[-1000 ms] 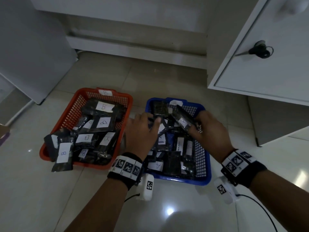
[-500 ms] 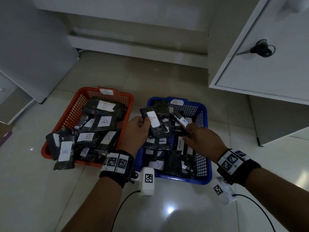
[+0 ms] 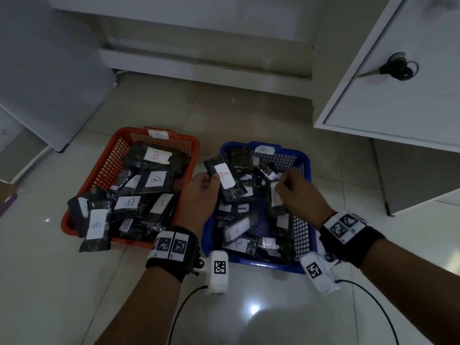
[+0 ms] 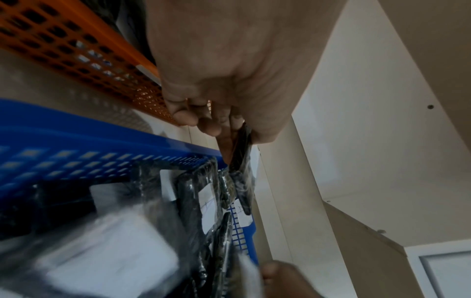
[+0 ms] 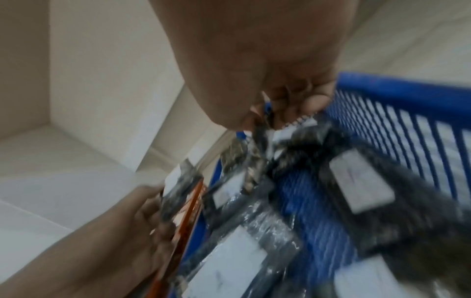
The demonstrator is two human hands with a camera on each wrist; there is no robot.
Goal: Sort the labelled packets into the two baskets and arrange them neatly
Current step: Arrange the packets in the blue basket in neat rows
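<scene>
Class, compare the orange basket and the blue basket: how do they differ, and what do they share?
The orange basket bears a B tag and B-labelled packets; the blue basket bears an A tag and A-labelled packets. Both hands work over the blue basket, none over the orange. Both are mesh-walled and hold dark packets in untidy heaps.

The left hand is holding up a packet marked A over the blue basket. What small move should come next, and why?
Probably lower the A packet flat into the blue basket. The left hand pinches it lifted above the pile, the basket's own tag reads A, and the packets inside lie jumbled. The right hand grips another packet there.
</scene>
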